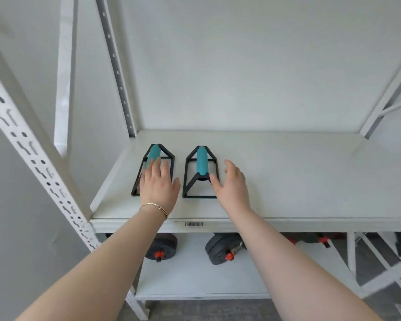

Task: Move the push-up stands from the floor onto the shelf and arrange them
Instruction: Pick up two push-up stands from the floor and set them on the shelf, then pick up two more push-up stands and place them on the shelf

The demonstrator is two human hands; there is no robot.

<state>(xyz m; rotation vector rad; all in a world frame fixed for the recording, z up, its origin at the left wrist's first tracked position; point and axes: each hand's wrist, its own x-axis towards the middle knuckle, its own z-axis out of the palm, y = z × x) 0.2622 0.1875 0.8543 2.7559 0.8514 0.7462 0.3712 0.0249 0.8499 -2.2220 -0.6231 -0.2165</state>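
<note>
Two push-up stands with black frames and teal foam grips stand side by side on the white shelf (pixel 287 177), near its left end. My left hand (pixel 159 186) hovers open over the near part of the left stand (pixel 153 154), hiding much of its frame. The right stand (pixel 201 165) is in full view. My right hand (pixel 232 184) is open just right of it, thumb close to its near right leg, fingers spread and holding nothing.
White perforated uprights (pixel 33 149) frame the shelf at left; a diagonal brace (pixel 384 100) rises at right. On the lower shelf lie black dumbbells (pixel 220 249) with red collars. A barcode sticker (pixel 194 224) marks the shelf's front edge. A wall backs the shelf.
</note>
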